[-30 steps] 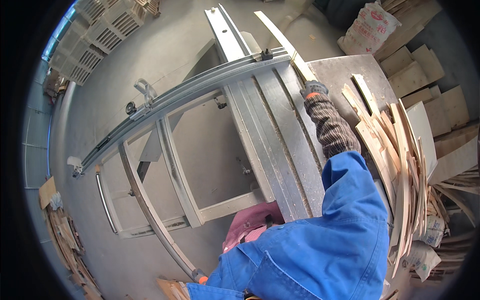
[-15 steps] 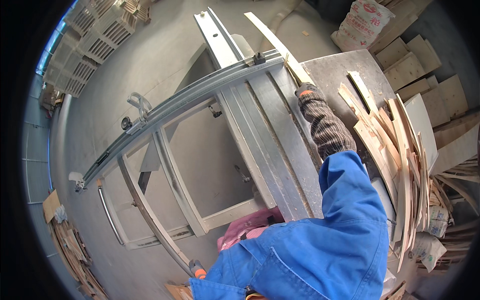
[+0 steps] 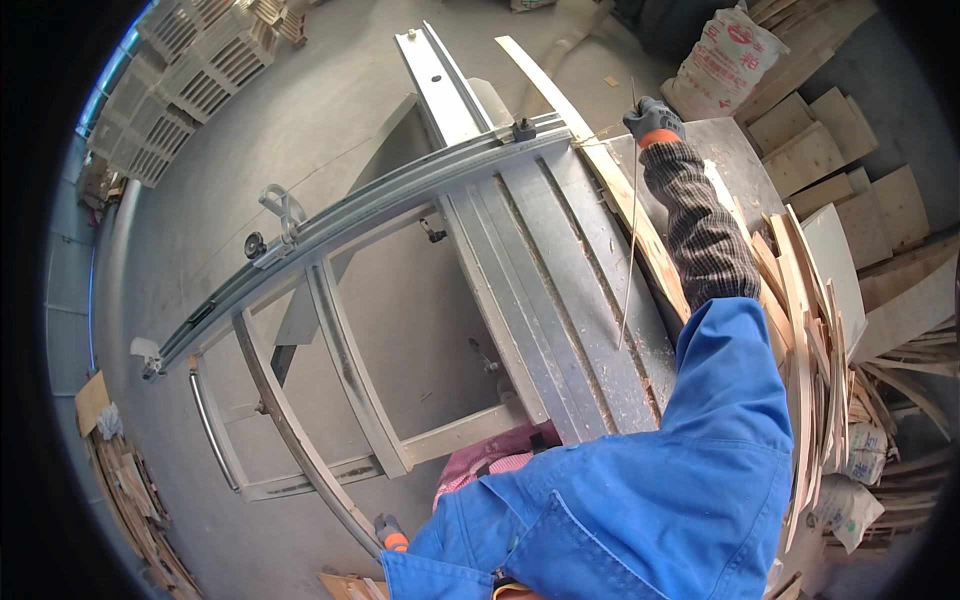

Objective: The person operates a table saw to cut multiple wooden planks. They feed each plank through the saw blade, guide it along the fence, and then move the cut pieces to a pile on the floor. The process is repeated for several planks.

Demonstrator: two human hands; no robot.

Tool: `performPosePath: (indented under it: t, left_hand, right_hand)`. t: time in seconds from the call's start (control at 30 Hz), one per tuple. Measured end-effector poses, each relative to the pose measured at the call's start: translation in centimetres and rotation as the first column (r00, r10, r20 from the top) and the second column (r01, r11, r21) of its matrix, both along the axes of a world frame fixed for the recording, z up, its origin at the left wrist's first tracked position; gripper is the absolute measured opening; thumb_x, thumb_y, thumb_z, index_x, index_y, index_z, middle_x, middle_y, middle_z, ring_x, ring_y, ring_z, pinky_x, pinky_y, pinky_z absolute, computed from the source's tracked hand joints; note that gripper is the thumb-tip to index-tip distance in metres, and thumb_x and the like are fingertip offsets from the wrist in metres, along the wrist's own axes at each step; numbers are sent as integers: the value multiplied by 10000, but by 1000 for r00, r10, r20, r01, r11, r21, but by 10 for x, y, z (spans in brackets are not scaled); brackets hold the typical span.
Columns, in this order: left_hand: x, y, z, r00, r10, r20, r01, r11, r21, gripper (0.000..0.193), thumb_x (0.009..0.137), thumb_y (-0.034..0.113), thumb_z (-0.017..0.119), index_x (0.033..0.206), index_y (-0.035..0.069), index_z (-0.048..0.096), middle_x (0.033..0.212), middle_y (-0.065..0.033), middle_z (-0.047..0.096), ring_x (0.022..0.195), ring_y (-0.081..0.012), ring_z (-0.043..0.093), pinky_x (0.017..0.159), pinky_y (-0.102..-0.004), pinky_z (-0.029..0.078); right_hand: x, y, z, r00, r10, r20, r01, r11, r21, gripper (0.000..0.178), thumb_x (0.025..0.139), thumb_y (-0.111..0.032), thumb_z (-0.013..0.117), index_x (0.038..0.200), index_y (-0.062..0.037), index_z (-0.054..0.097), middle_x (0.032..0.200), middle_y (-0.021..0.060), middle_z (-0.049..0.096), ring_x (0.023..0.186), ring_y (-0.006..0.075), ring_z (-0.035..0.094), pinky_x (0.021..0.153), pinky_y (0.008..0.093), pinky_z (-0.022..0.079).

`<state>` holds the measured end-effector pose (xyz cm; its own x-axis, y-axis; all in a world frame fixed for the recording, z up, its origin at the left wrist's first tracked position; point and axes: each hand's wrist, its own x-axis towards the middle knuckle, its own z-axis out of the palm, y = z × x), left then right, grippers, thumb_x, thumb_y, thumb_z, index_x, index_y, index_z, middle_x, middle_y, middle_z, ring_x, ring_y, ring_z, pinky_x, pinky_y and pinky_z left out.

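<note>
My right hand (image 3: 655,120), in a grey glove with an orange cuff, is closed on a thin wood strip (image 3: 630,240). The strip rises slightly above the fist and hangs down over the slotted metal table (image 3: 560,290). A long wooden board (image 3: 610,170) lies lengthwise across the table, left of my right forearm, its far end past the crosswise rail (image 3: 350,225). At the lower edge my left hand (image 3: 388,530), gloved alike, is beside the lower end of a curved metal bar (image 3: 290,425) of the open frame. The sleeve and the small view hide its grip.
Offcut strips (image 3: 795,290) lie heaped to the right of the table. A white sack (image 3: 725,60) and wooden panels (image 3: 810,140) stand beyond. A clamp-like fitting (image 3: 280,215) sits on the rail. Stacked pale crates (image 3: 200,80) are at far left, scrap wood (image 3: 125,480) below them.
My right hand has moved up and right, off the board, and now holds the thin strip. The board's near part is now uncovered. My left hand has barely moved.
</note>
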<state>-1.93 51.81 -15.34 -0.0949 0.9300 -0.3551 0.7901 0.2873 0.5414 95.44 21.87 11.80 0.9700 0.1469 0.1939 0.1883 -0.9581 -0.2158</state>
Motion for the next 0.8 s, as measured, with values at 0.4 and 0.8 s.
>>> performPosePath:
  t: [0.4, 0.8]
  left_hand:
    - [48, 37, 32, 999, 35, -11, -35, 997, -71, 212, 856, 139, 591, 1046, 75, 662, 935, -96, 662, 817, -215, 589, 765, -344, 490]
    - [221, 116, 105, 870, -274, 409, 244, 962, 125, 310, 951, 92, 545, 1245, -4, 553, 1165, -120, 591, 1065, -187, 542, 952, -295, 435]
  right_hand:
    - [60, 2, 18, 975, -17, 220, -78, 907, 413, 320, 809, -406, 652, 936, -112, 658, 942, 195, 663, 913, 363, 637, 772, 443, 505]
    - [-55, -23, 266, 569, 132, 812, -745, 501, 441, 27, 897, -19, 633, 920, -13, 645, 866, 9, 673, 798, 76, 609, 686, 244, 503]
